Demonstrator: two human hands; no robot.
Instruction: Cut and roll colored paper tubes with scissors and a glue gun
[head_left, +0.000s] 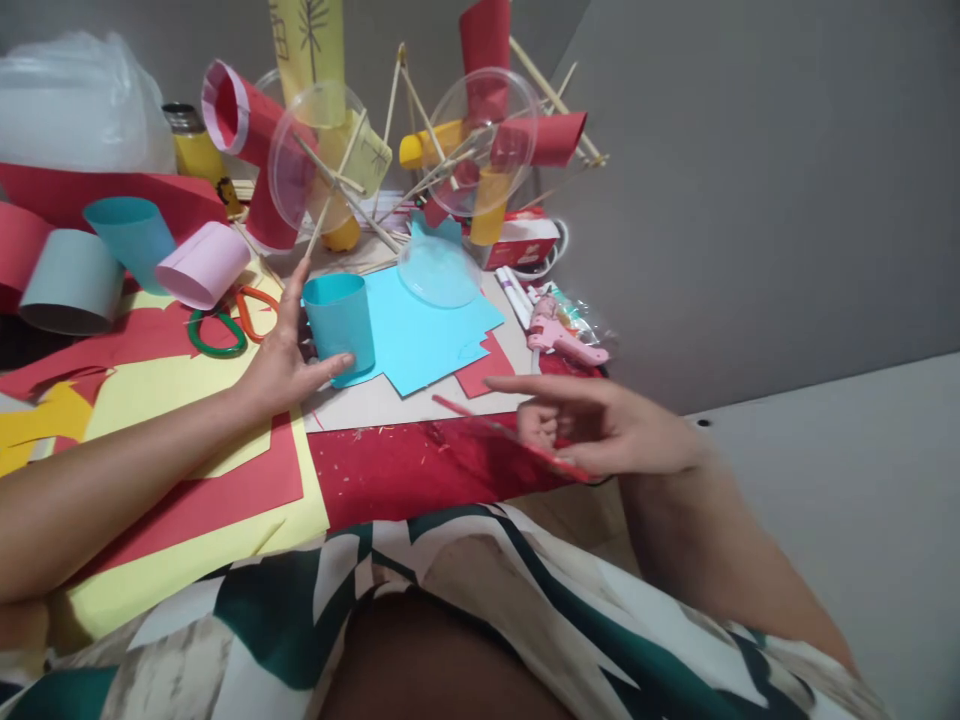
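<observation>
My left hand (279,352) is around the left side of a short blue paper tube (341,318), its thumb across the lower front. The tube stands upright near a jagged-edged blue paper sheet (427,345). Over the table's front edge, my right hand (581,425) is closed on a slim red stick-like item (457,408), with the index finger stretched out to the left. Blur and the fingers hide part of that item, so its exact kind is unclear. A clear plastic disc (439,272) lies at the back of the blue sheet.
Wheel-like builds of sticks, clear discs (484,140) and coloured paper tubes stand at the back. Scissors (217,333) lie left of my left hand, amid paper sheets and tubes. A pink glue gun (562,338) lies at right, near a grey wall (750,200).
</observation>
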